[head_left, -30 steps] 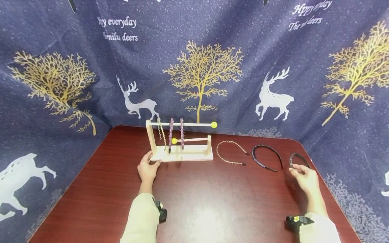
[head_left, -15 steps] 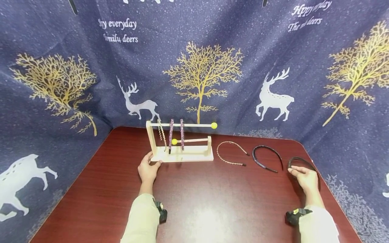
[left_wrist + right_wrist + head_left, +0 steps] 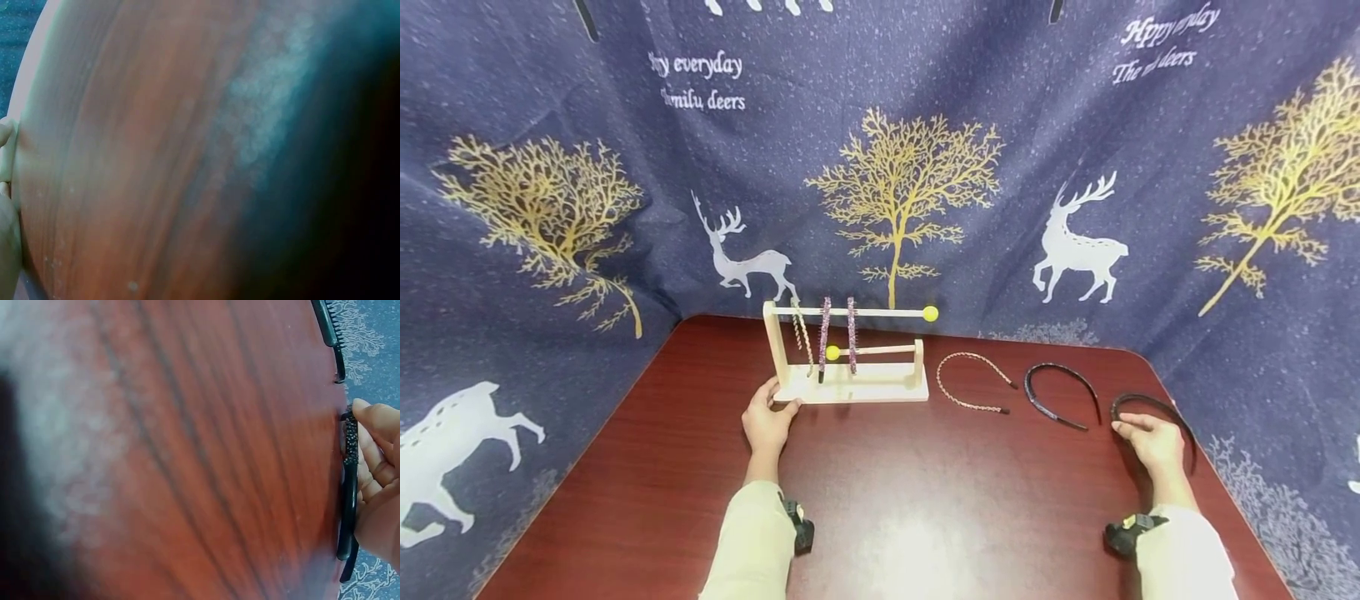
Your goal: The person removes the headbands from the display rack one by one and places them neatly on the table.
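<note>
At the left end of the pale wooden stand's (image 3: 891, 392) base, my left hand (image 3: 767, 423) grips the front corner between thumb and fingers. Three headbands hang from the stand's upper rod: a beige braided headband (image 3: 806, 333) and two purple glittery headbands (image 3: 852, 337). Far to the right, my right hand (image 3: 1153, 442) pinches a black headband (image 3: 1153, 400) near its left side; its ends point toward the lower right. The right wrist view shows a sparkly section on this black headband (image 3: 351, 440) under the fingertips. The left wrist view catches only part of the left hand (image 3: 7, 231).
Between the stand and my right hand lie a braided beige headband (image 3: 947, 383) and a dark headband with a bluish section (image 3: 1037, 404). The stand's shorter lower rod (image 3: 880, 351) ends in a yellow ball (image 3: 832, 353). A deer-patterned cloth (image 3: 970, 250) hangs behind the table (image 3: 925, 483).
The black headband in my right hand has turned, its arch swinging down so that its ends now point lower right. My left hand has stayed on the stand's base.
</note>
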{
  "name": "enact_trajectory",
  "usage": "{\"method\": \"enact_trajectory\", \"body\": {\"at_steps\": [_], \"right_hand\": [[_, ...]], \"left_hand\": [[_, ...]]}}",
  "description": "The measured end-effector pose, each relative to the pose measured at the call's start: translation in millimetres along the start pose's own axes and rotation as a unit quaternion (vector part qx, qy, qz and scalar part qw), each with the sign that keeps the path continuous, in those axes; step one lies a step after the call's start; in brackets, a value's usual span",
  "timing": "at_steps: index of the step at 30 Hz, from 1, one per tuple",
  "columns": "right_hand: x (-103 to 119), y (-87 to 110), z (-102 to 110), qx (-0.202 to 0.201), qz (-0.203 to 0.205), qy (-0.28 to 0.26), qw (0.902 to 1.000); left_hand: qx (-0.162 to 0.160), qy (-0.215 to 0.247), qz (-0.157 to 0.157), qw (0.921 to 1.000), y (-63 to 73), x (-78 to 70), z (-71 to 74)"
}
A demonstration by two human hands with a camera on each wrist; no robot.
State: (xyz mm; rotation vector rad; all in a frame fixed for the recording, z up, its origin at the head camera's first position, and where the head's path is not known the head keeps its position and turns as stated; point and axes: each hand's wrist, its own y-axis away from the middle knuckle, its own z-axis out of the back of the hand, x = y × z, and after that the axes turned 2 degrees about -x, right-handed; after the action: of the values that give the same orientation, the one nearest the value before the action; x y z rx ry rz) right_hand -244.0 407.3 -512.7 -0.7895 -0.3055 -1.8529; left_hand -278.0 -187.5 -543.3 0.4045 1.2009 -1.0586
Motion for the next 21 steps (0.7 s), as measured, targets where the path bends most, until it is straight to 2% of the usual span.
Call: {"method": "enact_trajectory", "body": {"at_steps": [4,8,16,21], "right_hand": [[10.6,5.9,6.0,-0.019,0.014,-0.023,0.9995],[29.4,12.5,9.5,-0.022,0.038,-0.084,0.9955],[61.8,24.9,3.8,0.008,0.043,-0.189,0.981],[84.5,31.0,-0.8,0.035,0.061,-0.212,0.9747]], "left_hand": [[-0.003,0.003,0.0,1.0,0.9,-0.2,-0.6],[-0.007,0.008,0.0,0.9999,1.3,-1.1,-0.8],[-0.003,0.002,-0.006,1.0,-0.1,3.3,-2.3],[-0.006,0.004,-0.007,1.0,-0.8,3.0,-1.5]]}}
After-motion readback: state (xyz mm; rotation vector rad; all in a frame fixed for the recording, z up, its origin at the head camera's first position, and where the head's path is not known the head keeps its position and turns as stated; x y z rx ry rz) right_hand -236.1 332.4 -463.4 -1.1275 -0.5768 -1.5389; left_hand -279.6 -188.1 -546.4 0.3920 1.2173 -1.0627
